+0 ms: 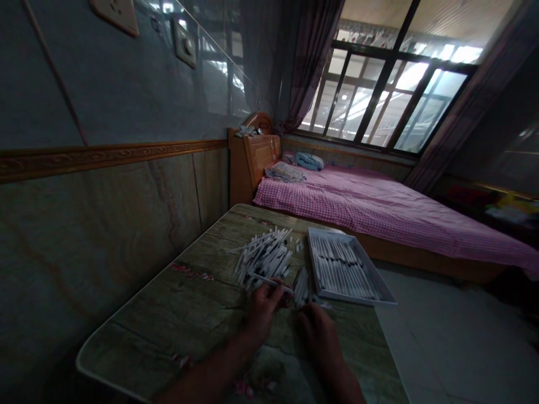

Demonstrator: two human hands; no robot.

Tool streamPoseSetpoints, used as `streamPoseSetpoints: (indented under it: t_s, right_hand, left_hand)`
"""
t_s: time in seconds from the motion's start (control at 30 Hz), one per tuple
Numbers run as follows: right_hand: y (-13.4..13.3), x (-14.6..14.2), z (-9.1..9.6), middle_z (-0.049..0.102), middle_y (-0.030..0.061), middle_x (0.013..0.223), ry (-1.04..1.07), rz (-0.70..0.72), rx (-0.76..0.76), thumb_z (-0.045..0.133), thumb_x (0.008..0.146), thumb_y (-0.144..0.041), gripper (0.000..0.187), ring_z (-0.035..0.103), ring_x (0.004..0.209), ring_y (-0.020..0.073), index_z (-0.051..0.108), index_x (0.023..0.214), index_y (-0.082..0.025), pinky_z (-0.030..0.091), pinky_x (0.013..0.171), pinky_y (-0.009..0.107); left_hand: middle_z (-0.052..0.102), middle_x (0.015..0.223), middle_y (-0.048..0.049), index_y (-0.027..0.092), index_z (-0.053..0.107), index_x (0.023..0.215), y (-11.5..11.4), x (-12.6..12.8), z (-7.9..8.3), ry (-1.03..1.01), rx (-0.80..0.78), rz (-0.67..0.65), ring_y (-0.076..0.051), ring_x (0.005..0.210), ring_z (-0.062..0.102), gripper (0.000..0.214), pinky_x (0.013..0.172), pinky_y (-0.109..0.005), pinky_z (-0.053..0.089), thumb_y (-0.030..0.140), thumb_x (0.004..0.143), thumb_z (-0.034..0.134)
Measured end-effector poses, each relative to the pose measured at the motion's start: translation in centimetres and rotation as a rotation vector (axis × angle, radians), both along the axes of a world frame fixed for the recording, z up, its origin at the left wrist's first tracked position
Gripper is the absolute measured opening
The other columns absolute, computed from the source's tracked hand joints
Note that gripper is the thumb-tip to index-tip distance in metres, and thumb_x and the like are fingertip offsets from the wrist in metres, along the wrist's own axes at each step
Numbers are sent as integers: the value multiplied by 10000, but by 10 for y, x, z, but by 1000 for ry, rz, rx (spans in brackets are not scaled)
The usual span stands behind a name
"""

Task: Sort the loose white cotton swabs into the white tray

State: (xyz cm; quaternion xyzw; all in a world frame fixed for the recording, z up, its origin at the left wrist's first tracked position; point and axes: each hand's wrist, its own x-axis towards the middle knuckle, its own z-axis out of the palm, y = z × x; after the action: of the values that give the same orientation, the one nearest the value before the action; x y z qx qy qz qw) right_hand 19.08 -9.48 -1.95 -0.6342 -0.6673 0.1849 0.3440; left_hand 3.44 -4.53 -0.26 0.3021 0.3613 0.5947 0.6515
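A loose pile of thin white pen-like sticks (265, 255) lies on a small table (168, 314). My left hand (263, 308) is closed in a pinch on one white stick (269, 280) at the pile's near edge. My right hand (318, 331) rests knuckles up beside it, close to a small bunch of sticks (301, 286); its fingers are curled under and hidden. A grey tray (379, 280) with several white sticks laid in a row sits at the table's right side, just beyond my right hand.
The table stands against a tiled wall (105, 224) on the left. Behind it is a bed (379, 207) with a pink checked cover and a wooden headboard (252, 157). A window (391, 95) with curtains is at the back. Pale floor (455, 336) lies to the right.
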Motion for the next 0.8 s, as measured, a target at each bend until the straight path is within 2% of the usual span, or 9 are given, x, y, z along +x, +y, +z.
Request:
streamPoseSetpoints:
  t_s: [0.1, 0.23, 0.47, 0.63, 0.8]
  right_hand:
    - [1, 4, 1, 697, 49, 805, 205, -122, 39, 494, 875, -403, 235, 649, 758, 208, 626, 860, -208, 492, 703, 287]
    - [4, 5, 2, 729, 53, 818, 323, -203, 44, 559, 813, -416, 247, 667, 768, 218, 668, 869, -201, 509, 700, 289]
    - [14, -3, 3, 747, 65, 865, 442, -208, 75, 609, 753, -388, 249, 684, 815, 228, 709, 873, -195, 520, 739, 297]
    - [13, -5, 7, 740, 51, 807, 488, -186, 82, 630, 752, -365, 203, 678, 767, 219, 710, 840, -201, 521, 702, 283]
    - [13, -7, 9, 736, 46, 781, 511, -134, 70, 636, 752, -356, 184, 677, 743, 213, 715, 813, -202, 517, 676, 274]
  left_hand:
    - [757, 786, -57, 168, 650, 822, 1, 0, -2, 1, -24, -27, -209, 705, 724, 404, 572, -272, 549, 433, 588, 845]
    - [761, 782, -72, 153, 654, 812, 3, 3, -4, -2, -54, -58, -215, 698, 726, 445, 579, -284, 559, 432, 542, 872]
    - [758, 771, -54, 150, 652, 806, 2, 8, -7, 1, -95, -93, -202, 689, 717, 459, 605, -285, 562, 417, 514, 885]
    - [750, 732, -46, 148, 659, 774, 3, 9, -3, 49, -99, -134, -190, 675, 708, 445, 604, -274, 555, 427, 509, 882]
    - [748, 709, -40, 148, 665, 778, 5, 10, -8, 66, -72, -142, -180, 645, 697, 467, 571, -262, 544, 453, 498, 881]
